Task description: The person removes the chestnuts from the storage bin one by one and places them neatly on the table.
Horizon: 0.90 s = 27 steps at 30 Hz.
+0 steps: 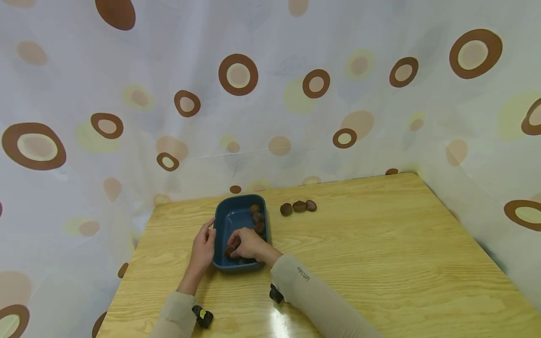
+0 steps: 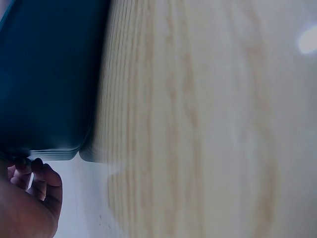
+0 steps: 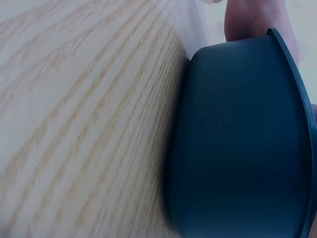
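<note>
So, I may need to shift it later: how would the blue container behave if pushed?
The blue container is probably stiff: its walls stand unbent with the left hand against one side. It seems unlikely to tip, being low and flat on the wooden table. The rounded brown nuts inside might roll, though.

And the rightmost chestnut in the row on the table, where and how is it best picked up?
Probably a pinch from above, thumb and finger on the near and far sides of the rightmost chestnut: the middle chestnut crowds its left side, while those two sides look free. It's small and rounded, so pinching its widest part should slip least.
</note>
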Tool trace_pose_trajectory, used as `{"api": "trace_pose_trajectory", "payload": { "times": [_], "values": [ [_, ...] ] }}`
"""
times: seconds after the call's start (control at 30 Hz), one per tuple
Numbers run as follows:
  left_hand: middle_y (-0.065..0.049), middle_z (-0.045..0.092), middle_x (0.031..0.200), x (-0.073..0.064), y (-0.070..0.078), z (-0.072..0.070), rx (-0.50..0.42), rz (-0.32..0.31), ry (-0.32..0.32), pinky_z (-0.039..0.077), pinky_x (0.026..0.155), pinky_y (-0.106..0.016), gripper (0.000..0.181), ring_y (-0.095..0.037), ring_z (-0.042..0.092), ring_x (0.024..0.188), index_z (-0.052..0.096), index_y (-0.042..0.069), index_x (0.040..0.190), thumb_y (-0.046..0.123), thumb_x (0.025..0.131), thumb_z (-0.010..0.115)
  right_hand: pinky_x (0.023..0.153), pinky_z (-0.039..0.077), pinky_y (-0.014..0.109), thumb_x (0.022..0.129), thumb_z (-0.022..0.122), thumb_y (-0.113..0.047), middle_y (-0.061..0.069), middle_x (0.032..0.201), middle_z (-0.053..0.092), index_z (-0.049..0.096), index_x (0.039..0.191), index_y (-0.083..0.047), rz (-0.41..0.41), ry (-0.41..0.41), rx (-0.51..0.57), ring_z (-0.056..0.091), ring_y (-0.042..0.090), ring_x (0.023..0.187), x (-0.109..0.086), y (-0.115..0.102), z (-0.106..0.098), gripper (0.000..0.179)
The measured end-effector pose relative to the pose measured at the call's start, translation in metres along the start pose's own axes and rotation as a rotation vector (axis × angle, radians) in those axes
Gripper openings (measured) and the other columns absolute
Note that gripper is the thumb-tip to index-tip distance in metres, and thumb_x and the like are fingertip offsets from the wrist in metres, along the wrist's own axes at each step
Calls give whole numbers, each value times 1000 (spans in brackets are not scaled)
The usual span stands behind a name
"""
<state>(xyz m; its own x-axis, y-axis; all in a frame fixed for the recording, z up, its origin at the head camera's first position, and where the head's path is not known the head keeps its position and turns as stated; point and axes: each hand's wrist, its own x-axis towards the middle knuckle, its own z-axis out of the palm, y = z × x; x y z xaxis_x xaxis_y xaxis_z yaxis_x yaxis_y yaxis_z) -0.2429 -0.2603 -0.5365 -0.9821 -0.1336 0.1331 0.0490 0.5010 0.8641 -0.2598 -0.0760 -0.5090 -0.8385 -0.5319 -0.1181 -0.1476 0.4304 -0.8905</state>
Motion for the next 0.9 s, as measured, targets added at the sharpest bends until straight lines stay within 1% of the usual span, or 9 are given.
{"api": "trace_pose_trajectory", "payload": {
  "times": [0.13,0.33,0.5,0.8,0.9],
  "values": [
    [-4,46,85,-1,0,-1,-3,-15,-8,38,63,-26,42,-12,42,67,47,8,154,16,113,43,82,56,37,86,80,3,4,96,71,73,104,-7,-6,5,16,63,16,88,-1,0,0,22],
    [-3,45,85,-1,1,-2,-22,-31,-11,38,63,-26,42,-15,42,68,47,12,155,18,113,42,77,55,33,86,81,3,2,94,71,74,103,-8,-6,27,29,63,15,85,1,1,0,21],
    [-3,45,85,-1,1,-1,-22,-29,-11,38,64,-26,42,-15,42,70,47,11,154,17,113,42,77,55,32,87,81,1,2,95,70,73,104,-9,0,38,43,63,14,85,1,1,0,21],
    [-2,45,85,1,1,1,-14,-24,-3,38,64,-25,42,-13,42,70,48,9,153,16,113,43,81,55,36,87,81,0,5,99,71,74,104,-8,-23,59,32,63,16,88,-1,-2,-4,20],
    [-2,45,85,1,1,2,-7,-24,0,38,64,-25,42,-13,42,70,48,8,153,15,112,44,80,55,35,87,81,-2,5,100,71,73,105,-8,-29,62,24,64,16,89,-1,-3,-6,20]
  ]
}}
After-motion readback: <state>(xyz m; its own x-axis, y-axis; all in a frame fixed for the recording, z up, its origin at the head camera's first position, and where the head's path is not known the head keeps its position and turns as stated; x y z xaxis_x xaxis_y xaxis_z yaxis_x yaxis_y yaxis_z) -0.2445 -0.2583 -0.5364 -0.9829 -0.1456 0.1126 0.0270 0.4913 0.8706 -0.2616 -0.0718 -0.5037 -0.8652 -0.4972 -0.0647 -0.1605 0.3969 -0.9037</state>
